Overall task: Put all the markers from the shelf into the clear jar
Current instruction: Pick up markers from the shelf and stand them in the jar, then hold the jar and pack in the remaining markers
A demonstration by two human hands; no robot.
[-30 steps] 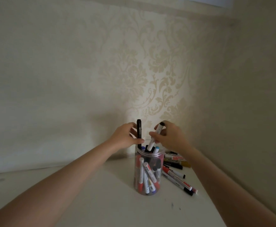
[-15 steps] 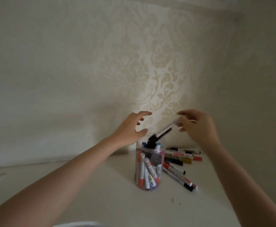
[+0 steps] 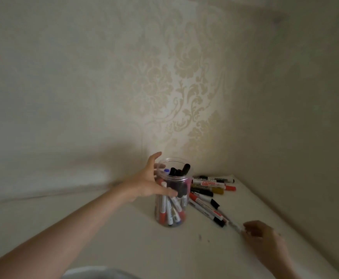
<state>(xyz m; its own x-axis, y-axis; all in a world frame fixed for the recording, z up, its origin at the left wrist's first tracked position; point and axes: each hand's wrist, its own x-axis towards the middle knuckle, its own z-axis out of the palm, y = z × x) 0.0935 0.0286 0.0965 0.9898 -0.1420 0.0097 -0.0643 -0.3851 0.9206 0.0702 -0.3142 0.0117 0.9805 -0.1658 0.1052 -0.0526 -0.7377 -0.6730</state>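
Left fingers: spread apart around the clear jar [image 3: 171, 195], thumb [image 3: 169, 192] laid across its front wall, the other fingers [image 3: 154, 158] raised at the rim's 9 o'clock side.
Left hand [image 3: 144, 183]: cupped against the jar's left wall; bare forearm runs off toward 7 o'clock.
Right fingers: curled together low over the shelf; blurred, so I cannot tell whether they pinch the pale marker [image 3: 234, 225] lying just at their tips.
Right hand [image 3: 263, 238]: at 4 o'clock from the jar, well apart from it.
Jar: upright on the white shelf [image 3: 104, 228], lidless, packed with markers; black caps [image 3: 179, 171] stick up at the mouth.
Loose markers [image 3: 211, 195]: a scattered heap on the shelf at the jar's 3 o'clock, just beside it, fanning toward the corner.
Wall [image 3: 184, 87]: patterned wallpaper behind, at 12 o'clock.
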